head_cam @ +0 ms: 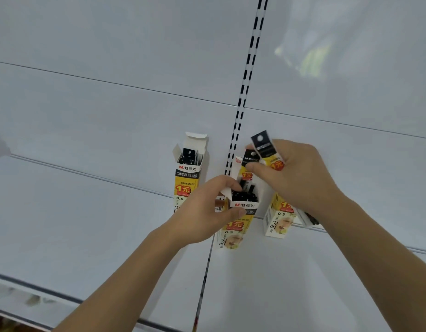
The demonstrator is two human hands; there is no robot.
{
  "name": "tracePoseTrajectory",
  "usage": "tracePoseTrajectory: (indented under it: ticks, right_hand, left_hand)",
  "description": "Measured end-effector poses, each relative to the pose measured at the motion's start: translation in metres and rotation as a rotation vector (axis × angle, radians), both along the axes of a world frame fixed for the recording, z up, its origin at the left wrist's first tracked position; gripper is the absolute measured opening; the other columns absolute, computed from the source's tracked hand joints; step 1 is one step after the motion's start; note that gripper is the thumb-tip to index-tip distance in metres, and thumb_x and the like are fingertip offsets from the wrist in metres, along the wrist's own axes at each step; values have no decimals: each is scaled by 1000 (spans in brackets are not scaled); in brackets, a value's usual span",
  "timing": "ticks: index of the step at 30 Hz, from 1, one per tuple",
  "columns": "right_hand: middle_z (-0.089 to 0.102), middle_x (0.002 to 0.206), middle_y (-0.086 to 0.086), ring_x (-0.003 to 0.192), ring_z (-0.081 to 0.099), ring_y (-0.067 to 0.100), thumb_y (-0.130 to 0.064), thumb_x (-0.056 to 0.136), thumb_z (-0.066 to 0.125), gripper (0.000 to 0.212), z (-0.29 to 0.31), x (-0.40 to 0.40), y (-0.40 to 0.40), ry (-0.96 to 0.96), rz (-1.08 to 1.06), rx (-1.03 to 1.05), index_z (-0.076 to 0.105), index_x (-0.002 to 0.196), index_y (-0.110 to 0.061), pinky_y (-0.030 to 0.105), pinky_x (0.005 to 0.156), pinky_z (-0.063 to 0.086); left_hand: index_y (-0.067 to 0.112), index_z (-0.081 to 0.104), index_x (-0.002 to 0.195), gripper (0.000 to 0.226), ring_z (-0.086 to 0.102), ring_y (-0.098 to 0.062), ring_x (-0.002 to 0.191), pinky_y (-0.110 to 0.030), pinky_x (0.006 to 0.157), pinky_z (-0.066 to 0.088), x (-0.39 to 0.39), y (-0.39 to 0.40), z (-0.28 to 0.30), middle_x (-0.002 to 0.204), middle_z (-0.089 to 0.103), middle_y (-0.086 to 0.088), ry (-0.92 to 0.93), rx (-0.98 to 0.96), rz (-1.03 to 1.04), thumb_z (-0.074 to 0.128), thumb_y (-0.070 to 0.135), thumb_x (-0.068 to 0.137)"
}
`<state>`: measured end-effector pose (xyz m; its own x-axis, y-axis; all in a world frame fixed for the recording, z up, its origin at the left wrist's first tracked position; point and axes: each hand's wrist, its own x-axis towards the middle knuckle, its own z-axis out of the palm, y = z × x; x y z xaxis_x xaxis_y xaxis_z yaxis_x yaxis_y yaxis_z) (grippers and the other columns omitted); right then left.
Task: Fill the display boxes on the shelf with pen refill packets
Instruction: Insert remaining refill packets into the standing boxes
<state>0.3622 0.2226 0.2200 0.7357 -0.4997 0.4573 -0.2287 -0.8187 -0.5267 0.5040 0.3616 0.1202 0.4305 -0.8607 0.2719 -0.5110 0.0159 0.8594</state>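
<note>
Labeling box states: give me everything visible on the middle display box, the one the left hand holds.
The middle display box is white printed card with a yellow and black front, a red price mark and a face picture low down. Its top flaps are open and black-headed refill packets fill it. It stands roughly upright on the white shelf. The left hand grips its upper part, thumb across the front; the right hand feeds in a packet.
</note>
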Motion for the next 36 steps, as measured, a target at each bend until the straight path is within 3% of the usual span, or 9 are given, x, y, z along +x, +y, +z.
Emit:
tracePoseTrajectory:
  ticks: [3, 9, 12, 15, 17, 21, 27, 30, 36]
  right_hand:
    - [61, 62, 1, 56, 53, 12, -33, 92, 76, 27, -9, 7, -4, 114, 11, -38, 67, 75, -14, 35, 58, 45]
    - [60, 59, -3, 57, 58, 18, -41, 94, 71, 37, -19, 11, -4, 286, 36, -136, 56, 63, -27, 40, 56, 48]
    - [58, 69, -7, 68, 59, 18, -39, 96, 69, 36, -15, 12, -8, 234, 72, -264, 48, 67, -33, 43, 63, 51]
    - [68, 79, -11, 76, 65, 15, -38, 97, 69, 10, -15, 13, -11, 238, 125, -258, 72, 88, -34, 43, 67, 55]
    - [71, 82, -12, 76, 66, 15, -37, 99, 66, 12, -19, 14, -9, 293, 139, -318, 77, 102, -33, 42, 66, 56]
    - [70, 82, -11, 72, 65, 17, -27, 99, 64, 13, -22, 11, -6, 176, 148, -406, 76, 103, -27, 41, 59, 56]
    - [69, 70, -6, 60, 60, 12, -33, 103, 56, 19, -18, 10, -5, 340, 105, -371, 74, 107, -34, 39, 55, 54]
    - [64, 64, -6, 52, 56, 11, -31, 102, 53, 18, -22, 11, -3, 393, 145, -295, 71, 103, -31, 36, 52, 50]
    - [61, 65, -6, 55, 54, 9, -41, 106, 50, 17, -8, 12, 1, 478, 170, -329, 62, 95, -34, 32, 53, 44]
  left_hand:
    - [51, 56, 109, 33, 68, -2, 105, -27, 96, 59, -1, 0, 0, 118, 67, 22, 4, 1, 5, 80, 35, 93]
    - [47, 48, 112, 42, 65, 3, 106, -23, 96, 57, -1, -1, 1, 117, 66, 19, 8, -7, 41, 81, 32, 92]
    - [45, 43, 115, 49, 67, -1, 108, -28, 99, 57, -1, 0, 0, 121, 67, 17, 40, -17, 56, 82, 30, 91]
    - [46, 40, 123, 55, 67, -7, 112, -32, 100, 58, 0, -1, -1, 124, 67, 13, 39, -14, 60, 83, 32, 90]
    - [46, 40, 128, 60, 68, -13, 116, -37, 100, 59, 1, -2, -2, 128, 67, 9, 44, -16, 55, 84, 33, 89]
    - [47, 38, 135, 66, 67, -13, 117, -39, 101, 59, 1, -1, -2, 133, 65, 10, 38, -10, 48, 84, 32, 89]
    - [53, 39, 135, 65, 65, -8, 118, -37, 102, 58, 1, -1, -2, 133, 64, 15, -7, -20, 52, 82, 31, 91]
    - [46, 39, 143, 68, 64, -7, 121, -38, 102, 58, 0, -2, -2, 132, 64, 18, -9, -16, 43, 82, 31, 91]
    - [42, 40, 145, 68, 65, -12, 121, -41, 102, 58, 4, -2, -3, 128, 65, 17, -4, -7, 27, 81, 33, 92]
